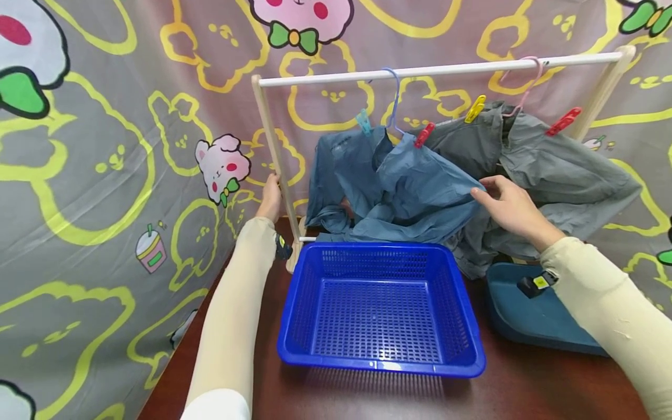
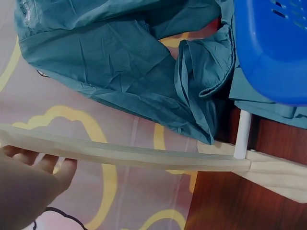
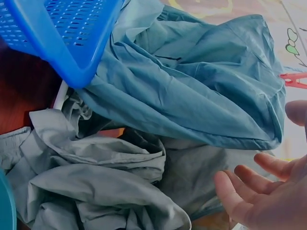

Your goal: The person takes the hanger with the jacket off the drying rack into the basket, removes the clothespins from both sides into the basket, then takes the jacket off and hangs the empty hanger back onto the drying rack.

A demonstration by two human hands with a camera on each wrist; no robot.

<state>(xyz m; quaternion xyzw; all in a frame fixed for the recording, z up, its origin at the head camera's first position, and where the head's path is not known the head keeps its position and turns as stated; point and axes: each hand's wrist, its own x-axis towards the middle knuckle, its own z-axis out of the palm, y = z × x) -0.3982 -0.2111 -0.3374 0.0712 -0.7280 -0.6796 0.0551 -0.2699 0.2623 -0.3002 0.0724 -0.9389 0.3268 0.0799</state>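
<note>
My left hand (image 1: 270,198) holds the left wooden post (image 2: 144,157) of a clothes rack, its fingers at the post's edge; the thumb is hidden. My right hand (image 1: 506,204) is beside the right corner of a blue garment (image 1: 415,181), thumb and fingers spread apart. In the right wrist view, no cloth lies between these fingers (image 3: 235,194). The blue garment hangs from a blue hanger (image 1: 392,99), with a light-blue peg (image 1: 363,122) and a red peg (image 1: 424,135) on it. Right of it, a grey garment (image 1: 567,154) hangs from a pink hanger (image 1: 532,81).
A blue perforated basket (image 1: 378,366) stands on the dark red-brown table (image 1: 367,402) before the rack. A teal basin (image 1: 546,332) sits at the right, partly under my right forearm. A white rail (image 1: 451,70) runs across the top. Patterned cloth (image 1: 105,233) hangs behind and at left.
</note>
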